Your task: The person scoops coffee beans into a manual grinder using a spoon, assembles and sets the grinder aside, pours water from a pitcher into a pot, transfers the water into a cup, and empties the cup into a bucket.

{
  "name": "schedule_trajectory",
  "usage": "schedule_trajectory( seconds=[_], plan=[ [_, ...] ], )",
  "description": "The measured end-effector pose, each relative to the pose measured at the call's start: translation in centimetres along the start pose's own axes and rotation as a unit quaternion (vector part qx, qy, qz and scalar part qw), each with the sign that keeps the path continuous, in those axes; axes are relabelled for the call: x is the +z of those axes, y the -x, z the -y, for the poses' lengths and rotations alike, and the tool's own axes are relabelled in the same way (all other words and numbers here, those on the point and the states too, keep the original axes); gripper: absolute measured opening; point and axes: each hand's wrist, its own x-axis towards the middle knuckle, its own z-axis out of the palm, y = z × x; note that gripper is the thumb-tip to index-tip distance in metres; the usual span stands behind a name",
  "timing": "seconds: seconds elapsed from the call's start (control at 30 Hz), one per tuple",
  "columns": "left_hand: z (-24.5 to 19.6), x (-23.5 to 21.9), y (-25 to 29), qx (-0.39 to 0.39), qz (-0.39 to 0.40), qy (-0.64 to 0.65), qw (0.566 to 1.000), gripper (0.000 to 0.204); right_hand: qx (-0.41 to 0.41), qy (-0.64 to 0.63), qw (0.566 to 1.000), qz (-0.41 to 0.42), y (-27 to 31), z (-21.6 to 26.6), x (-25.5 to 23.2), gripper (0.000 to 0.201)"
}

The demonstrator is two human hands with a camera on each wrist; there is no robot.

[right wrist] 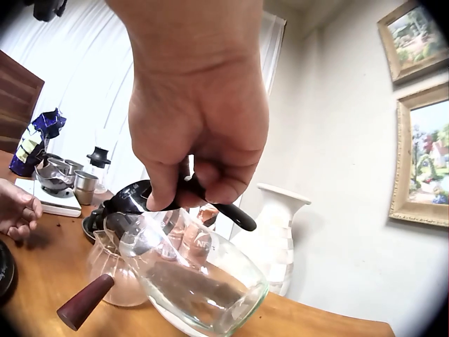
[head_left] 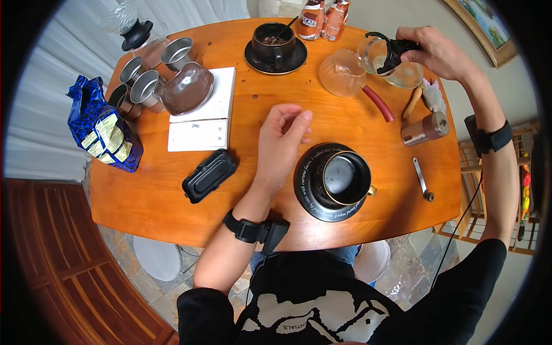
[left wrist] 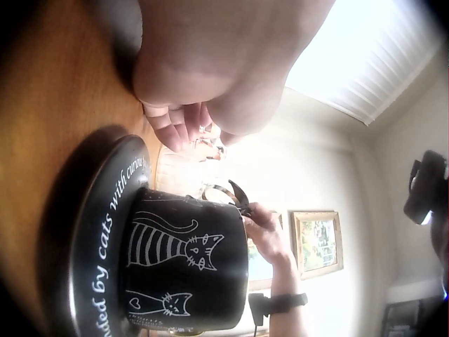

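My right hand grips the black handle of a glass carafe at the far right of the round wooden table. In the right wrist view the carafe hangs tilted, lifted above the wood, with my fingers curled round its handle. My left hand rests on the table with loosely curled fingers, holding nothing, just left of a black cat-print cup on its black saucer. The left wrist view shows that cup and saucer close up.
A glass dripper with a red handle lies beside the carafe. Another black cup and saucer, a scale with a brown server, metal cups, a blue bag, a black lid, a grinder and a spoon are around.
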Motion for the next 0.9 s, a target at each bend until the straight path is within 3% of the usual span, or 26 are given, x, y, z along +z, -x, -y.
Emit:
schedule_trajectory(
  seconds=[0.57,0.9],
  plan=[
    [0.0,0.1,0.0,0.002,-0.001,-0.003,1.0,0.025,-0.062,0.003,0.997,-0.054,-0.6,-0.8,1.0,0.024],
    [-0.1,0.1,0.0,-0.001,-0.003,-0.007,1.0,0.025,-0.057,0.013,0.998,-0.026,-0.9,-0.1,0.5,0.024]
  ],
)
